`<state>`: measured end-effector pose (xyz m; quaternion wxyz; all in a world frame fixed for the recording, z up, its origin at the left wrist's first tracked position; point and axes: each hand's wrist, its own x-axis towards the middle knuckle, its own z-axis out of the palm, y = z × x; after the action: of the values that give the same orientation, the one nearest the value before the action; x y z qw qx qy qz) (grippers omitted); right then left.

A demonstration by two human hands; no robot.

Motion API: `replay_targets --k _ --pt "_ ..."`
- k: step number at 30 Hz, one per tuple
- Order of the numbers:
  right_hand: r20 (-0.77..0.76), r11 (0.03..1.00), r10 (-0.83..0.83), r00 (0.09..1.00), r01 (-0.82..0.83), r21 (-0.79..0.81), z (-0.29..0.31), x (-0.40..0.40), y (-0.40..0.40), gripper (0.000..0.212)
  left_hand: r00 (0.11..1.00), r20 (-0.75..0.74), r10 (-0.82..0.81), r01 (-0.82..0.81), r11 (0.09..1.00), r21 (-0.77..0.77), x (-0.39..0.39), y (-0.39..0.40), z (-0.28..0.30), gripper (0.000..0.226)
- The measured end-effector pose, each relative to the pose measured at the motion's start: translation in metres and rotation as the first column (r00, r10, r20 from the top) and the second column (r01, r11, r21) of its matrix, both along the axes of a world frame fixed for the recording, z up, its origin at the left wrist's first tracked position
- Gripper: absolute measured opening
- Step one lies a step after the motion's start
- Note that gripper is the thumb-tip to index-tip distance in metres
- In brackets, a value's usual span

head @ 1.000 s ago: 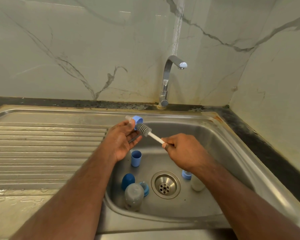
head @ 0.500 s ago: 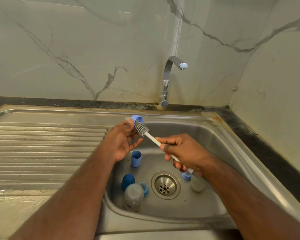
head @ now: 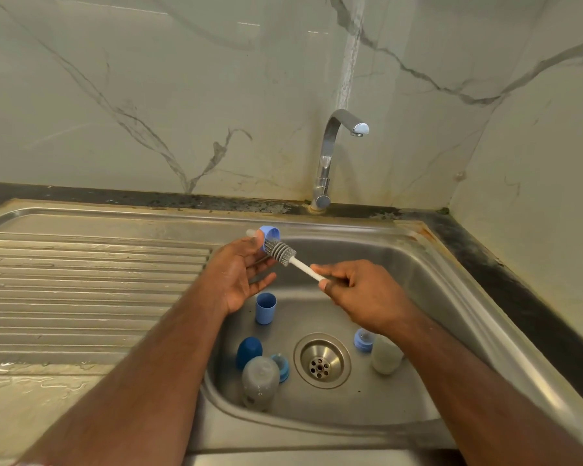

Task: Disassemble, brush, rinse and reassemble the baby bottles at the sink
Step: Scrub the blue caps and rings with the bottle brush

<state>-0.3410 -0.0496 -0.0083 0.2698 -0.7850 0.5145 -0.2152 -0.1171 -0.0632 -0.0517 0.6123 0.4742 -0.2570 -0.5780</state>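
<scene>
Head view: at twelve o'clock over the sink (head: pixel 451 297), left hand (head: pixel 239 277) pinches a blue nipple collar (head: pixel 270 234), right hand (head: pixel 360 294) grasps the brush (head: pixel 283 253); wet fingers could drop the collar.

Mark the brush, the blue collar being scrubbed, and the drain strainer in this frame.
brush (head: pixel 284 252): head view, on the grey bristle head.
blue collar (head: pixel 272 232): head view, on its upper rim, above the left fingers.
drain strainer (head: pixel 319 364): head view, on the perforated centre.
</scene>
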Motion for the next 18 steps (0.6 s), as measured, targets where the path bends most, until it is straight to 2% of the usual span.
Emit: replay_targets --k 3,5,8,11,13,16,18 --pt "-0.135 0.977 -0.026 0.99 -0.004 -0.212 -0.0021 0.0019 -0.0007 0.038 1.0 0.001 0.001 -0.001 1.0 0.013 -0.0012 -0.0001 0.0012 0.036" --pt "-0.243 0.958 -0.04 0.969 -0.032 -0.284 -0.0051 0.0051 -0.0018 0.04 1.0 0.022 0.008 -0.008 1.0 0.015 -0.0022 -0.0001 0.0008 0.034" --pt "-0.283 0.978 -0.017 0.959 -0.043 -0.205 -0.0046 0.0092 -0.0006 0.04 0.999 0.034 0.023 -0.024 1.0 0.006 -0.0023 0.0009 0.0001 0.034" --pt "-0.109 0.997 0.058 0.992 -0.064 -0.048 -0.0023 0.0074 0.0024 0.036 1.0 0.013 0.024 -0.024 1.0 0.008 -0.0008 0.0019 0.0021 0.036" --pt "-0.068 0.995 0.024 0.997 -0.03 -0.092 -0.0021 0.0047 0.0008 0.036 0.999 0.028 0.019 -0.019 1.0 0.006 -0.0011 0.0019 0.0019 0.034" --pt "-0.211 0.978 -0.036 0.977 -0.009 -0.206 -0.0041 0.006 -0.0018 0.039 0.999 0.04 0.018 -0.018 1.0 0.006 -0.0032 0.0013 0.0006 0.03" --pt "-0.242 0.988 -0.011 0.97 -0.027 -0.154 -0.0046 0.0083 -0.0012 0.039 0.998 0.048 0.037 -0.037 0.999 -0.003 -0.0031 0.0017 0.0003 0.03"
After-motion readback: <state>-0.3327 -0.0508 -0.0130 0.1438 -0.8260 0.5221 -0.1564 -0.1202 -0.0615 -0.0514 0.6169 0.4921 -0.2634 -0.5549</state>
